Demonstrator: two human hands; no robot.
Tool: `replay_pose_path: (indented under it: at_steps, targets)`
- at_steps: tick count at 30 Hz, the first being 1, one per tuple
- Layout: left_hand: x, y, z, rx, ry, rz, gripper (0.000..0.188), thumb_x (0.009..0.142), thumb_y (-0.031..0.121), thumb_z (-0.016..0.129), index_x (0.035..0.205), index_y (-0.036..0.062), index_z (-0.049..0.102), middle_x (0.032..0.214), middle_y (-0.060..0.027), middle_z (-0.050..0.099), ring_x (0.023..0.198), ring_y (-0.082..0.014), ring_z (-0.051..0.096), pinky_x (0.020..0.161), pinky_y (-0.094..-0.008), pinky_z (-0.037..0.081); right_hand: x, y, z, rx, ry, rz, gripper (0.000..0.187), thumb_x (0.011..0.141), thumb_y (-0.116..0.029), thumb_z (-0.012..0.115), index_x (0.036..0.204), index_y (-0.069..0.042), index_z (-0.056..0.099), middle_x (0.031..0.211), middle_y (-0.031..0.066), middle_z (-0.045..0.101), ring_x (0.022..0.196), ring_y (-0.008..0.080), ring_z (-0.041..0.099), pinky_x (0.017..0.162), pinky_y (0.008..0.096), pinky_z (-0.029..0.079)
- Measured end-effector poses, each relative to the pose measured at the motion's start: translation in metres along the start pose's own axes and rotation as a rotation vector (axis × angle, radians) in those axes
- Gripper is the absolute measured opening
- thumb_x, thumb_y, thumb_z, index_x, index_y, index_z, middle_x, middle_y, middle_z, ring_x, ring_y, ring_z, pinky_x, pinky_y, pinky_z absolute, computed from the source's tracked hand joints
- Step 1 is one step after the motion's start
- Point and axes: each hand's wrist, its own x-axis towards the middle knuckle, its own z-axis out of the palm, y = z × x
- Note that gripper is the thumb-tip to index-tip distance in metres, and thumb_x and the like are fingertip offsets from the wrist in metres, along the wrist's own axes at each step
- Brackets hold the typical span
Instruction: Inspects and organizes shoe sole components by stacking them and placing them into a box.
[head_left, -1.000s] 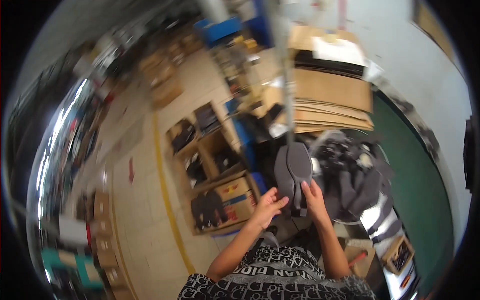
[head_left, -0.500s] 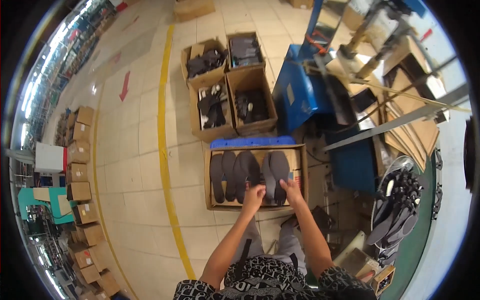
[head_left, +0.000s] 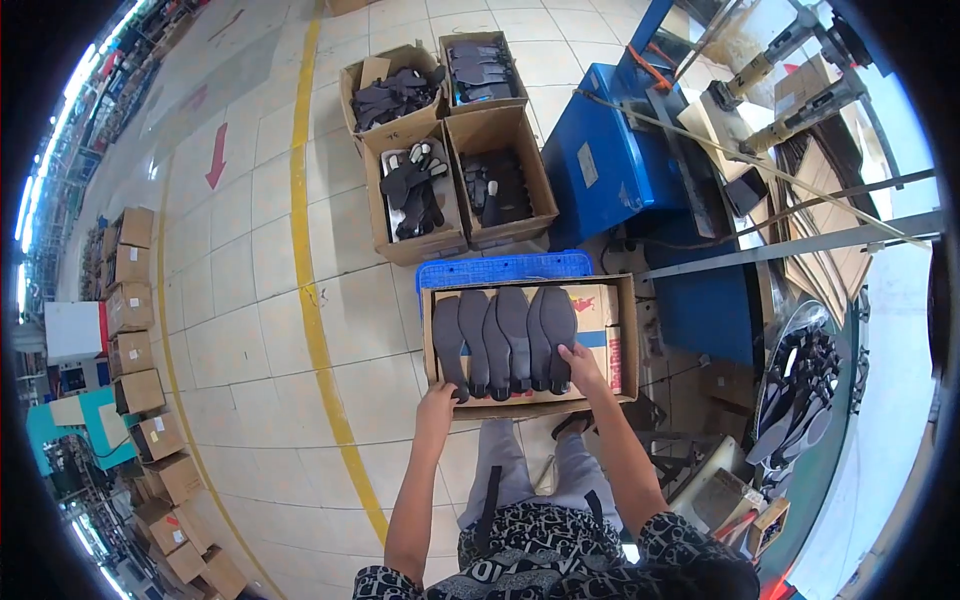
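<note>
Insoles [head_left: 512, 325], dark grey and matte, side by side in a shallow open cardboard box [head_left: 627, 330] in front of the person. About six visible (overlaps make the count uncertain). Each long and curved: broad rounded end away from the wearer, narrowing at the waist, then a slimmer near end. Small black patches at several near ends; top faces otherwise plain. The row runs left to right, some edges lapping over neighbours; the rightmost two lie close together.

Beneath them, a tan cardboard surface [head_left: 600, 300] with a blue band and red print. A blue plastic pallet [head_left: 505, 266] shows past the far edge of the box.

Hands: left hand [head_left: 438, 402] at the near end of the leftmost insole, fingers bent and touching it; cannot tell whether they pinch. Right hand [head_left: 585, 370] at the right edge of the rightmost insole, thumb laid on its face; other fingers mostly hidden, so grip unclear.

Beyond the pallet, four open cartons [head_left: 512, 235] holding dark pieces. Yellow floor line [head_left: 310, 300] to the left.
</note>
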Motion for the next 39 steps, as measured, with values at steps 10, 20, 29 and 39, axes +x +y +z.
replay_pose_path:
  at_steps: [10, 20, 29, 39]
  targets:
    - [-0.008, -0.023, 0.011, 0.122, 0.094, 0.113, 0.026, 0.078, -0.004, 0.052, 0.103, -0.0019, 0.060, 0.094, -0.0164, 0.057, 0.088, -0.0324, 0.058, 0.075, -0.0399, 0.050, -0.001, 0.010, 0.012, -0.011, -0.033, -0.021, 0.030, 0.093, -0.011, 0.051, 0.119, 0.004, 0.049, 0.105, 0.0078, 0.061, 0.090, 0.0168, 0.059, 0.083, 0.0305, 0.047]
    - [0.022, 0.008, -0.023, 0.098, -0.069, 0.067, 0.028, 0.075, 0.003, 0.061, 0.103, -0.0031, 0.059, 0.100, -0.0200, 0.059, 0.091, -0.0365, 0.058, 0.078, -0.0416, 0.049, 0.011, 0.017, 0.002, -0.514, 0.193, -0.256, 0.038, 0.088, -0.027, 0.059, 0.109, 0.004, 0.054, 0.096, 0.0153, 0.064, 0.088, 0.0282, 0.062, 0.078, 0.0364, 0.049]
    - [0.033, 0.078, -0.006, 0.199, -0.031, 0.232, 0.031, 0.081, 0.015, 0.062, 0.108, 0.0004, 0.058, 0.098, -0.0203, 0.060, 0.092, -0.0363, 0.058, 0.079, -0.0431, 0.046, -0.125, -0.069, -0.035, -0.981, 0.278, -0.618, 0.028, 0.081, -0.023, 0.063, 0.102, -0.005, 0.060, 0.083, 0.0153, 0.064, 0.080, 0.0322, 0.063, 0.070, 0.0404, 0.050]
    - [0.000, 0.497, 0.132, -0.230, -0.309, 1.160, 0.021, 0.085, 0.010, 0.055, 0.102, 0.0006, 0.062, 0.096, -0.0173, 0.062, 0.090, -0.0339, 0.059, 0.077, -0.0377, 0.047, -0.396, -0.119, -0.315, -0.022, 1.355, -0.924, 0.038, 0.093, -0.033, 0.052, 0.075, 0.000, 0.062, 0.054, 0.0013, 0.050, 0.048, 0.0102, 0.043, 0.047, 0.0264, 0.035]
